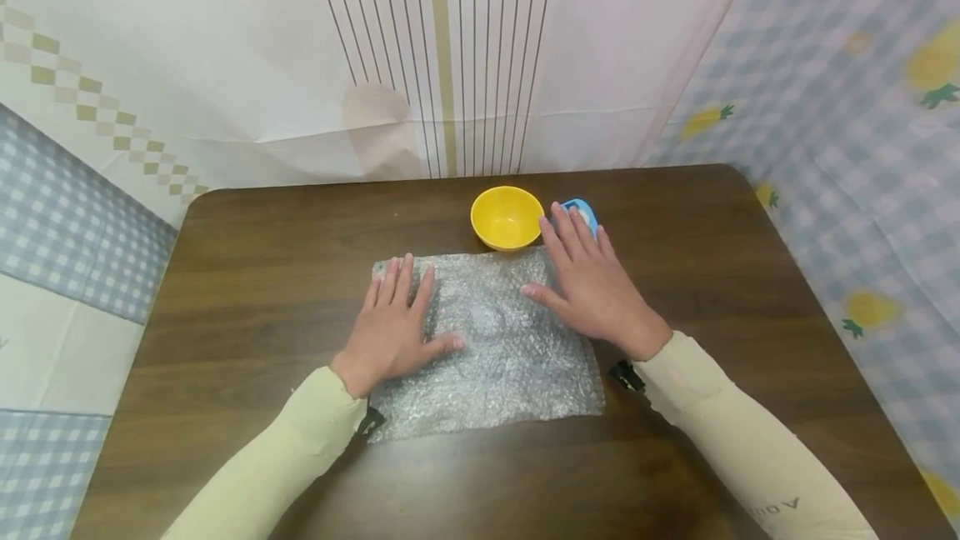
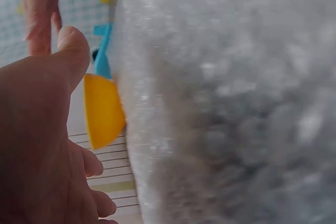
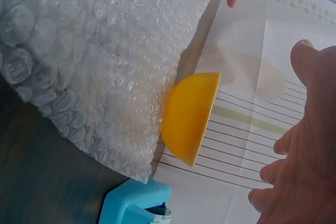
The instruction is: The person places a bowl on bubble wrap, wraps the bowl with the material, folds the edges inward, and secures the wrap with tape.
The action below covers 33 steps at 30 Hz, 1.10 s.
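Note:
A sheet of clear bubble wrap [image 1: 487, 357] lies flat on the brown table. My left hand [image 1: 393, 327] is spread over its left part, palm down, with the thumb pointing inward. Over the upper right part is my right hand [image 1: 592, 286], its fingers straight and apart. In the right wrist view, a gap shows between that hand and the bubble wrap [image 3: 110, 66]. A yellow bowl [image 1: 507, 219] stands upright at the far edge of the sheet. To its right sits a blue tape dispenser [image 1: 583, 208], partly hidden behind my right fingertips. Neither hand holds anything.
The dark wooden table [image 1: 247, 290] extends on both sides of the sheet. A white printed cloth [image 1: 247, 48] hangs along the table's back edge. Blue checked cloth [image 1: 862, 165] hangs at the right, with more of it at the left.

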Each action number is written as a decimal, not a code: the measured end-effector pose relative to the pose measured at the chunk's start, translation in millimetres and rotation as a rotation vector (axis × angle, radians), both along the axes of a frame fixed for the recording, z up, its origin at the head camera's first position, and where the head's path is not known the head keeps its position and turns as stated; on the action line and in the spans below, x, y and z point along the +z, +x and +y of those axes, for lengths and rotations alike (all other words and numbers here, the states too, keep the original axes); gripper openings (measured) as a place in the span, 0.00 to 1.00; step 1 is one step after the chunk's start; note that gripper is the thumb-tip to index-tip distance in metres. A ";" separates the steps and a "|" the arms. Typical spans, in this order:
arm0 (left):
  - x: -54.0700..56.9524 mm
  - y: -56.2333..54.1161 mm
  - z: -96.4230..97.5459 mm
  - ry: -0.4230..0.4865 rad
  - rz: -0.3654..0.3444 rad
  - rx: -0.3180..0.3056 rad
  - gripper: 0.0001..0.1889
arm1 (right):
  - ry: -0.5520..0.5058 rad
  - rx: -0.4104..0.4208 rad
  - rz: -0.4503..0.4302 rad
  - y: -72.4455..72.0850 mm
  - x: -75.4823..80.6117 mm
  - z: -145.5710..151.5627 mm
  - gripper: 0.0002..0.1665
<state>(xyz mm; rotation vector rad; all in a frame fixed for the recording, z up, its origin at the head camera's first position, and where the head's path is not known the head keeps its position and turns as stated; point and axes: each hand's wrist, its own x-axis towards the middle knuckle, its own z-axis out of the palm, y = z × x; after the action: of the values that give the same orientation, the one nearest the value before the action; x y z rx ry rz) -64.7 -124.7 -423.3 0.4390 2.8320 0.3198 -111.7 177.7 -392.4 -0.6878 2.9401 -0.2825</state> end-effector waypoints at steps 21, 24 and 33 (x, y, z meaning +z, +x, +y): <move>-21.8 -2.2 -2.0 -0.019 -0.128 -0.033 0.63 | 0.010 0.009 0.013 -13.6 4.7 -1.5 0.62; -21.4 -2.7 -1.9 -0.022 -0.131 -0.030 0.63 | 0.009 0.017 0.010 -18.2 4.8 -1.6 0.62; -20.4 -3.6 -1.1 -0.028 -0.142 -0.026 0.64 | 0.006 0.020 -0.012 -31.7 5.8 -4.4 0.62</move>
<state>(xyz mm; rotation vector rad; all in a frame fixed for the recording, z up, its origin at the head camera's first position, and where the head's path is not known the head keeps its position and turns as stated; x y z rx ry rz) -68.3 -125.8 -443.8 0.4294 2.6869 0.2930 -143.4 173.3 -386.7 -0.7115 2.9202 -0.2756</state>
